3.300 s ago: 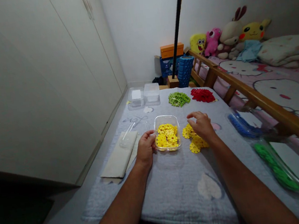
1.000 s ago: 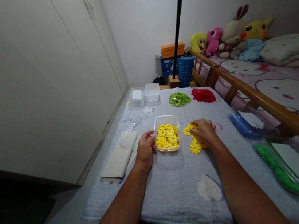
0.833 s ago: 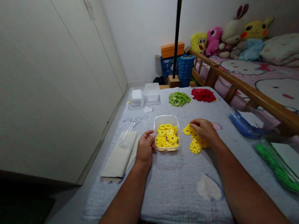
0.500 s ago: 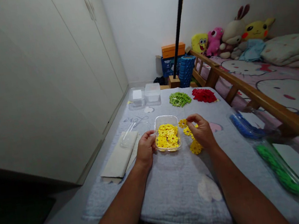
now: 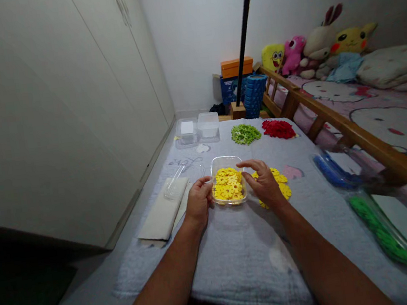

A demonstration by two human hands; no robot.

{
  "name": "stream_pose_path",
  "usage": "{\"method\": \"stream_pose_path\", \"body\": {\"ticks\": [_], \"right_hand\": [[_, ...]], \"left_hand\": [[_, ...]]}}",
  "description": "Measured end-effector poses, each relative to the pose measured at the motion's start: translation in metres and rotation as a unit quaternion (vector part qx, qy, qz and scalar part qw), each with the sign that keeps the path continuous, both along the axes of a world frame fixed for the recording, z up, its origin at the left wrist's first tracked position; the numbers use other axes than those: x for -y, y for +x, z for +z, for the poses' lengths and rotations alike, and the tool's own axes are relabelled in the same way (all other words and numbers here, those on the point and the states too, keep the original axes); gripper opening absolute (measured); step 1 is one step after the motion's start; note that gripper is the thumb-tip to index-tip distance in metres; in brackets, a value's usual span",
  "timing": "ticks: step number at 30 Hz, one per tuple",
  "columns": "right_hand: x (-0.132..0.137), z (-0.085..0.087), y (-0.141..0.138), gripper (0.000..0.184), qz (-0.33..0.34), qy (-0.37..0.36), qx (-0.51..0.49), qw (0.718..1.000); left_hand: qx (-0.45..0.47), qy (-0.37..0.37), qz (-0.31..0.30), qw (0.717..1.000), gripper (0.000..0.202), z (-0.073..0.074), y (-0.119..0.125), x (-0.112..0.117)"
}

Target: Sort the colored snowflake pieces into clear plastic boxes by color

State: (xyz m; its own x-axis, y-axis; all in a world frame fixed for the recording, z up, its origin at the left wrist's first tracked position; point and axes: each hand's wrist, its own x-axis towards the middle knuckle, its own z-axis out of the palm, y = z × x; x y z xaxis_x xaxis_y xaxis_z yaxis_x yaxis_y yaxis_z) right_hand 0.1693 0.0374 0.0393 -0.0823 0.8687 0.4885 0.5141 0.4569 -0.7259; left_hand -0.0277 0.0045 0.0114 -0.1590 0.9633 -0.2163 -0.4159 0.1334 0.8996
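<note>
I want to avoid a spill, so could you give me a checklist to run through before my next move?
1. Left hand on the clear container: ok, it grips the left side.
2. Container open on top: ok, no lid on it.
3. Yellow pieces inside below the rim: ok, as far as this angle shows.
4. Right hand free: ok, thumb and forefinger are parted by the right rim, with no piece visible between them.
5. All yellow pieces gathered in: not ok, loose yellow pieces lie on the cloth to the right.
6. Number of loose ones: cannot tell, the right hand partly covers them.
</note>
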Motion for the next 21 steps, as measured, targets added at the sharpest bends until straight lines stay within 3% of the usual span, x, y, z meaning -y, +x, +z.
{"method": "stream_pose_path", "body": {"ticks": [5,10,16,21], "right_hand": [[-0.021,-0.007,0.039,0.025,-0.123,-0.002,0.01,0.992],[-0.035,-0.02,0.067,0.03,-0.212,-0.104,0.115,0.965],[-0.035,-0.039,0.062,0.03,-0.191,-0.135,0.294,0.927],[-0.031,-0.036,0.058,0.028,-0.198,-0.147,0.337,0.908]], "left_hand": [[-0.001,0.006,0.001,1.0,0.044,-0.003,0.0,-0.001],[0.006,0.007,-0.001,1.0,0.045,-0.003,0.0,-0.001],[0.001,0.004,0.0,1.0,0.044,0.0,0.0,0.0],[0.0,0.005,0.0,1.0,0.043,-0.003,0.0,-0.001]]}}
